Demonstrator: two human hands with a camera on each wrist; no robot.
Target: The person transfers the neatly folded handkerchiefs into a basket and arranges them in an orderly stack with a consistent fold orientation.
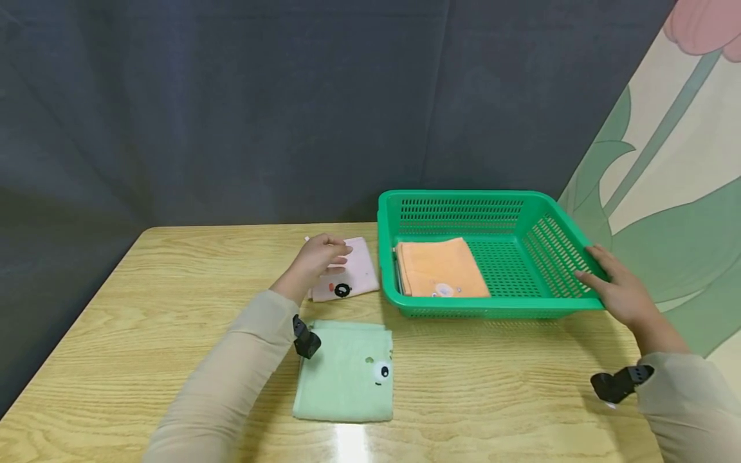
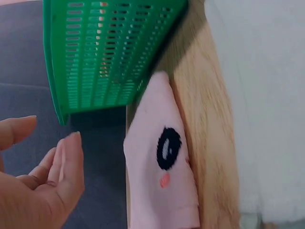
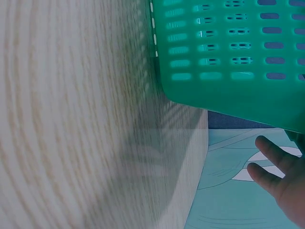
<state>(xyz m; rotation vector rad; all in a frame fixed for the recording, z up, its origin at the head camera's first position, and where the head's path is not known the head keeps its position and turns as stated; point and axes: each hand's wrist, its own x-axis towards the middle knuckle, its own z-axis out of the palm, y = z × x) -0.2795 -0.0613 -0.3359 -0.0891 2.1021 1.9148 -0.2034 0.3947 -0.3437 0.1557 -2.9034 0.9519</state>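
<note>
A folded pink towel (image 1: pixel 360 267) with a black embroidered eye lies on the table left of a green plastic basket (image 1: pixel 463 307). Over its left part hovers my left hand (image 1: pixel 315 260), fingers loosely bent and holding nothing; the left wrist view shows a gap between fingers and towel (image 2: pixel 147 162). My right hand (image 1: pixel 622 292) holds the basket's right rim, thumb on the inner side and fingers outside. In the right wrist view, two fingers (image 3: pixel 269 179) spread beside the basket wall (image 3: pixel 224 90). Inside the basket, at its left, rests a folded orange towel (image 1: pixel 442 263).
A folded light green towel (image 1: pixel 347 379) with an embroidered eye lies nearer on the wooden table (image 1: pixel 492 386), under my left wrist. Behind the table hangs a dark curtain (image 1: pixel 278 116). A wall with painted flowers (image 1: pixel 683 180) stands at the right.
</note>
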